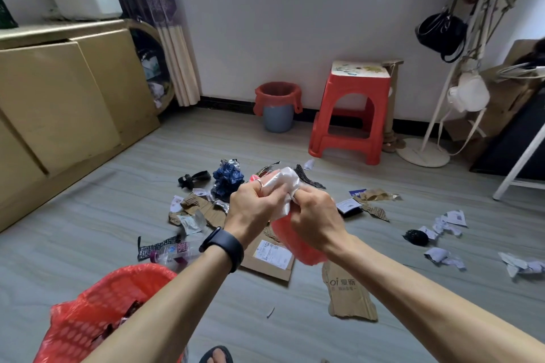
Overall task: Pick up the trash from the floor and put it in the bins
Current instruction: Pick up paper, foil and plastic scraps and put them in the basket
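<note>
Lying across the grey floor (88, 244) was scattered trash: cardboard (283, 272), paper scraps (451, 219) and a plastic bottle (171, 253). A red basket (97, 312) lined with a red bag stood at the lower left, with dark scraps inside, partly hidden by the left forearm. A grey bin (278, 118) with a red liner stood by the far wall beside a red stool (354, 82); its inside was out of sight. The left hand (253, 206) and right hand (315, 215) met above the litter, fingers (259, 186) of both curled tight, pinching a crumpled white wrapper (283, 186). A red plastic bag (298, 244) hung below from between them.
</note>
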Available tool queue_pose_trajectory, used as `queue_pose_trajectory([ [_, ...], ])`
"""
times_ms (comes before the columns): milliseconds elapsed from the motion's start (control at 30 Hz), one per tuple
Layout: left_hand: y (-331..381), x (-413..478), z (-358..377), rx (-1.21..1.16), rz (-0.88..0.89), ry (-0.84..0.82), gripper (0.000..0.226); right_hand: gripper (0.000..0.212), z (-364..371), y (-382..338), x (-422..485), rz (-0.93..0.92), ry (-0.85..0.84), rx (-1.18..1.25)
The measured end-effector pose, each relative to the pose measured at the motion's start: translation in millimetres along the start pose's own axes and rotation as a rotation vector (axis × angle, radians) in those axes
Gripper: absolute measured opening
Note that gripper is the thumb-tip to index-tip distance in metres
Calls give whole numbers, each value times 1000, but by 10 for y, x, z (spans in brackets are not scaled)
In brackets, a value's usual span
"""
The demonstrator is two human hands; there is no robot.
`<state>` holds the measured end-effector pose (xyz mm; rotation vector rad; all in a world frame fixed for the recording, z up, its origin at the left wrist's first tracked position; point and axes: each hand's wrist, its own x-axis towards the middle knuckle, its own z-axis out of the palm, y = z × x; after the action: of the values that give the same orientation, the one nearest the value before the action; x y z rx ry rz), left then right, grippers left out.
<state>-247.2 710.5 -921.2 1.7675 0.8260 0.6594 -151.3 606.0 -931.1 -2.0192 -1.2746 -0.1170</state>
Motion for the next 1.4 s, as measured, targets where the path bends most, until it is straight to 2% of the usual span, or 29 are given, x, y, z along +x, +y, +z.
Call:
queue_pose_trajectory([
  [67, -13, 2, -34, -56, 20, -58, 72, 25, -33, -11, -8, -67, -92, 69],
  [133, -10, 15, -81, -93, 18, 1, 75, 25, -72, -1, -7, -120, -183, 130],
  [267, 45, 20, -198, -374, -42, -10, 37, 41, -125, -17, -16, -175, -320, 13],
  [333, -6, 44, -238, -262, -18, 7, 30, 50, -130, -8, -43, -128, -382, -58],
  [400, -57, 60, -274, -109, 28, 65, 28, 53, -143, 3, -62, -103, -302, -62],
  [467, -105, 100, -326, -104, 49, 132, 27, 68, -155, 50, -38, 18, -193, -31],
  [500, -113, 114, -365, -121, 62, 169, 26, 83, -163, 95, -16, 138, -186, 23],
  [567, -112, 117, -412, -134, 100, 208, 25, 121, -209, 177, 10, 440, -300, 264],
  [600, -108, 107, -410, -130, 130, 199, 23, 131, -223, 198, -3, 564, -389, 431],
  [667, -69, 65, -364, -117, 184, 139, 22, 119, -198, 213, -40, 649, -503, 735],
  [700, -56, 51, -329, -89, 213, 115, 23, 108, -169, 224, -30, 653, -486, 844],
  [800, -85, 28, -268, 167, 387, 114, 32, 73, -140, 208, 88, 701, -281, 1071],
  [867, -176, 27, -242, 352, 603, 111, 32, 46, -161, 152, 136, 724, -238, 1150],
  [933, -239, 7, -207, 472, 810, 88, 21, 50, -138, 128, 147, 764, -248, 1206],
  [1033, -263, -18, -132, 582, 1055, 56, 19, 67, -124, 109, 158, 762, -271, 1231],
  [1100, -227, -54, -98, 614, 1161, 31, 17, 62, -184, 122, 183, 758, -237, 1203],
  [1200, -239, -81, -94, 656, 1214, -1, 17, 38, -224, 192, 163, 671, -200, 1032],
  [1300, -280, -5, -115, 818, 1133, -28, 50, 24, -238, 237, 130, 603, -182, 954],
  [1400, -232, 57, -150, 952, 1042, 104, 81, 29, -272, 254, 109, 573, -187, 947],
])
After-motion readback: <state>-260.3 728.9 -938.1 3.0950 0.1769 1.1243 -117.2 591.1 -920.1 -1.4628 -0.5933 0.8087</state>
